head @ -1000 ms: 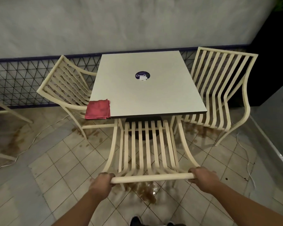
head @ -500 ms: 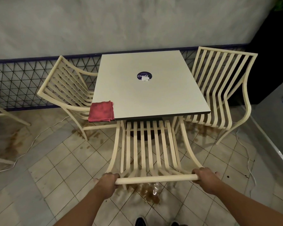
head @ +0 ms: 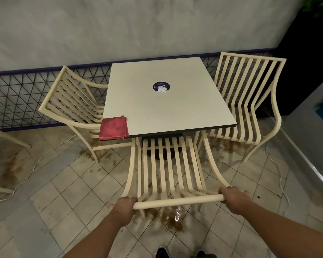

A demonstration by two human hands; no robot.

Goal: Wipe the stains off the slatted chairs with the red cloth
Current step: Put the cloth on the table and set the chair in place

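1. Straight ahead, faces a square pale table (head: 166,107) with a round dark sticker (head: 161,86) near its middle, set before a black mesh fence (head: 17,97) and a grey wall (head: 138,25).
2. Hides the front of the near chair (head: 162,164) under the table's near edge. Leaves the left chair (head: 73,101) and right chair (head: 250,101) drawn up close at the table's two sides.
3. Below, shows a tiled floor (head: 63,192) marked with brown stains and a wet puddle (head: 172,218) just beneath the near chair's back. Trails a thin white cable (head: 26,175) across the tiles at left.
4. Clamps the left hand (head: 122,205) round one end of the near chair's top rail (head: 177,201) and the right hand (head: 233,199) round the other, fingers curled over it, hands well apart.
5. Runs that rail left to right. Sends the slats lengthwise away towards the table, seat facing the table, back towards the person.
6. Keeps the red cloth (head: 113,128) flat on the table's near left corner, folded roughly square with no clear long axis, its edges in line with the table's, untouched and apart from both hands.
7. Counts three chairs at the table, part of a fourth chair (head: 0,135) at the far left edge, one cloth, one table, two hands and two dark shoes (head: 162,252) at the bottom edge.
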